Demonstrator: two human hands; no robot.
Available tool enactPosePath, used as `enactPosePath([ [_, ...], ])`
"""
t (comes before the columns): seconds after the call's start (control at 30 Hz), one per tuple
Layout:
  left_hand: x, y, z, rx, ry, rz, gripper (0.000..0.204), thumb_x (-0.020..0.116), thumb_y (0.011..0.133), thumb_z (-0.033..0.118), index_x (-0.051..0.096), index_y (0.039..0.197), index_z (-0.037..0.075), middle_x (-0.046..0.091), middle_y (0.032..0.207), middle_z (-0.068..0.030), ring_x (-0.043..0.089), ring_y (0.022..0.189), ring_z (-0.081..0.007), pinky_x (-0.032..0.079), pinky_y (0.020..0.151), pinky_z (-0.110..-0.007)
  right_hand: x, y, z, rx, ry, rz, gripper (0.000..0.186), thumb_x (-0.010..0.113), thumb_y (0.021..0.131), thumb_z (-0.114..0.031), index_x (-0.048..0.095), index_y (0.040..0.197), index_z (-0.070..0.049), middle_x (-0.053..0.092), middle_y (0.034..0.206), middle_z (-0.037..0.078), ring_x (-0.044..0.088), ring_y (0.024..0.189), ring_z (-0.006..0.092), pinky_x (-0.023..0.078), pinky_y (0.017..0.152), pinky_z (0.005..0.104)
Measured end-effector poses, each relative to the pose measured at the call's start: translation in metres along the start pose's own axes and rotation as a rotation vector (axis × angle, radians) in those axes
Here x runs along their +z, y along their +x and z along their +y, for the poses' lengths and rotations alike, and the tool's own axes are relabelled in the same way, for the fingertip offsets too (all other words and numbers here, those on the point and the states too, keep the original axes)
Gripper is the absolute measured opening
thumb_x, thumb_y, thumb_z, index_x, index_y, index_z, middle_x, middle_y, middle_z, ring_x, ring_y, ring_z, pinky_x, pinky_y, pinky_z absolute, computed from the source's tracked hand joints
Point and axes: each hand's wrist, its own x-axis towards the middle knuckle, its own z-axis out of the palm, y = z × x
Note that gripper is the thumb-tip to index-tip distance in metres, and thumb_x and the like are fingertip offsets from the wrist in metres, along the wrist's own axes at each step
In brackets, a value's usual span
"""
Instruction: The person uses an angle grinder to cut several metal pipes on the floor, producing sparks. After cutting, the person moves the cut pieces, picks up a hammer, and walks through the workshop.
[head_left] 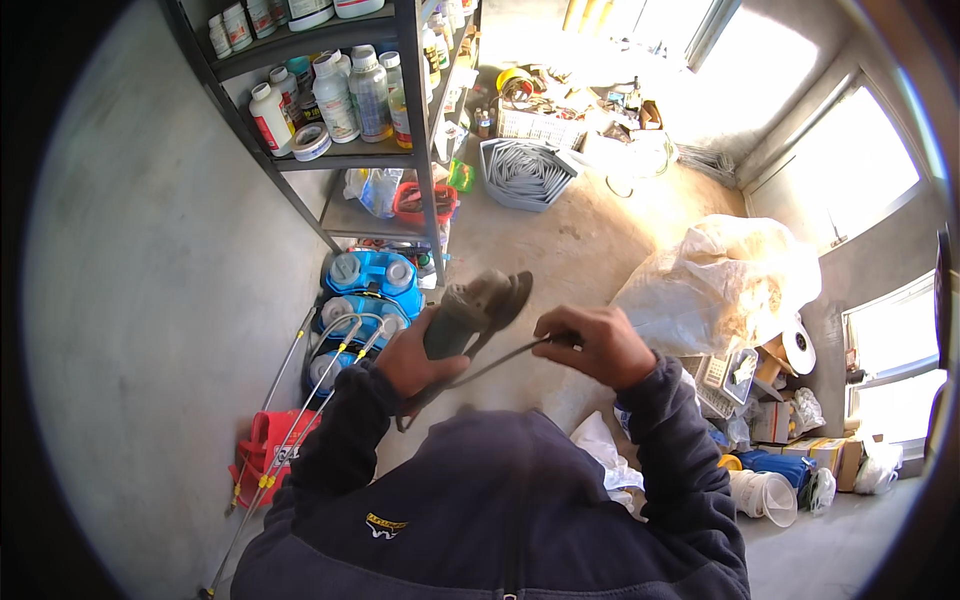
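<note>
My left hand (420,360) is closed around the body of a dark angle grinder (462,318). The grinder tilts up and to the right, its dark round guard or disc at the upper end; motion blurs its outline a little. From the grinder's lower end a dark cord (500,362) loops and runs up to the right. My right hand (598,345) pinches this cord between thumb and fingers, at about the grinder's height. Both hands are in front of my chest, over the grey floor.
A metal shelf (345,160) with bottles stands at the far left. Blue sprayer tanks (370,285), spray wands and a red container (272,445) are left of me. A large whitish sack (715,285) fills the right side. Farther off, a grey crate (528,198) holds folded strips.
</note>
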Motion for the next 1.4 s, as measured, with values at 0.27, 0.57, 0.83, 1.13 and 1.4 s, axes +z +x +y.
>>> enactPosePath([
  [0.27,-0.026,-0.002,0.031,-0.005,0.018,-0.138,0.089,0.093,0.077,0.034,0.052,0.151,0.005,0.071,0.126,-0.0165,0.071,0.114,-0.025,0.055,0.1,-0.039,-0.035,0.026,0.03,0.162,0.215,0.038,0.017,0.081,0.095,-0.015,0.076,0.107,-0.004,0.075,0.09,0.005,0.065,0.078,0.0104,0.054,0.074,0.0288],
  [0.57,0.002,0.105,0.036,-0.012,-0.505,-0.358,0.082,0.093,0.078,0.018,0.054,0.149,0.003,0.066,0.131,-0.0064,0.061,0.122,-0.0172,0.049,0.108,-0.036,-0.007,0.013,0.16,0.32,0.86,0.01,0.039,0.059,0.113,-0.036,0.071,0.111,0.001,0.054,0.075,-0.002,0.049,0.067,0.0092,0.044,0.065,0.0267],
  [0.83,0.08,0.335,0.089,0.34,-0.537,0.28,0.064,0.086,0.089,0.017,0.056,0.144,0.003,0.066,0.123,-0.0035,0.063,0.11,-0.0139,0.052,0.097,-0.032,-0.052,0.057,0.235,0.298,0.966,0.472,0.043,0.052,0.116,-0.038,0.065,0.104,0.0,0.049,0.069,-0.003,0.042,0.061,0.0074,0.039,0.061,0.0261],
  [1.13,0.117,0.509,0.166,0.408,-0.887,0.647,0.056,0.081,0.097,0.019,0.055,0.143,0.002,0.065,0.127,-0.0053,0.063,0.104,-0.0146,0.054,0.092,-0.03,-0.11,0.108,0.29,0.115,0.628,0.399,0.026,0.063,0.11,-0.028,0.069,0.116,-0.003,0.062,0.082,0.017,0.062,0.073,0.0308,0.051,0.072,0.0375],
  [1.4,0.08,0.538,0.123,-0.296,-1.217,-0.12,0.051,0.058,0.107,0.054,0.067,0.115,0.004,0.071,0.094,-0.0078,0.07,0.085,-0.0208,0.058,0.077,-0.033,-0.177,0.164,0.433,-0.128,0.109,-0.001,0.024,0.074,0.099,-0.036,0.075,0.102,-0.011,0.074,0.09,0.011,0.072,0.084,0.0348,0.057,0.072,0.0437],
])
